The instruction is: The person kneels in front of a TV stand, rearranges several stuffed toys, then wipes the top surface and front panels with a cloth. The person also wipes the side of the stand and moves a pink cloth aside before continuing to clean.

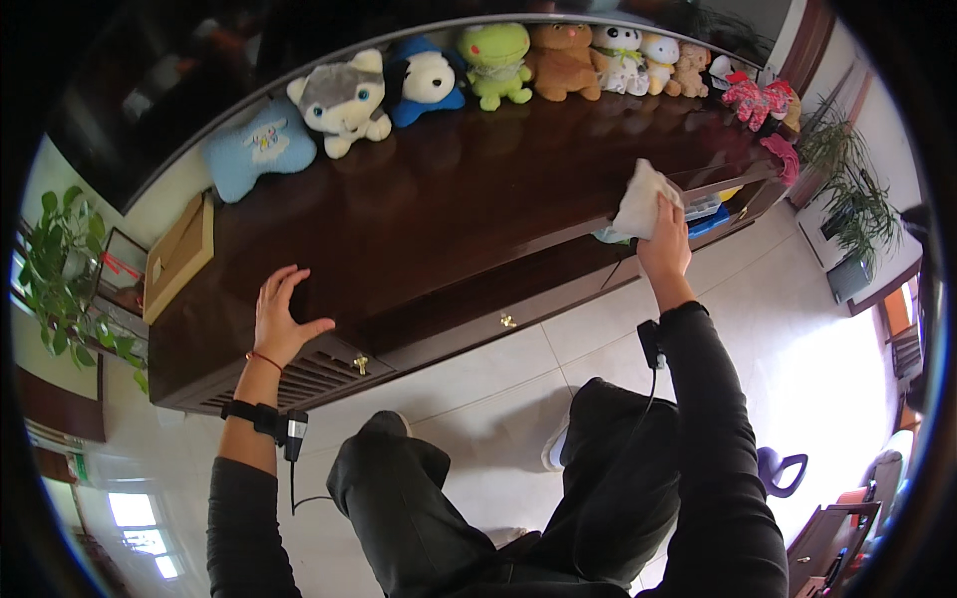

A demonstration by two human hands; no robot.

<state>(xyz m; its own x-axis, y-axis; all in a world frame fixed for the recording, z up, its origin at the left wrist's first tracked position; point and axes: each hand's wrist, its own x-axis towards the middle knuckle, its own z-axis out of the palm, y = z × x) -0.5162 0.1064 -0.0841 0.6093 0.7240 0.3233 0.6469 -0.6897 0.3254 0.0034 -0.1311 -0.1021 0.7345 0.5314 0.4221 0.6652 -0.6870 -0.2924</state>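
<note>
A folded white cloth [644, 202] is gripped in my right hand [667, 243], above the front edge of a dark wooden TV cabinet [448, 202]. Below that hand is an open shelf holding a blue item [709, 222] and a clear plastic box [703, 206]. My left hand [282, 314] is over the cabinet's left front part, fingers apart and holding nothing. Whether its fingertips touch the wood, I cannot tell. A red string bracelet [265, 362] circles the left wrist, and a strapped-on device [295, 433] sits further up the forearm.
Plush toys line the cabinet's back below a television [187, 82], among them a husky [344, 105], a green frog [496, 63] and a brown bear [564, 63]. A wooden frame [179, 258] leans at the left end. Potted plants [67, 269] flank the cabinet. Brass knobs [508, 320] stick out in front.
</note>
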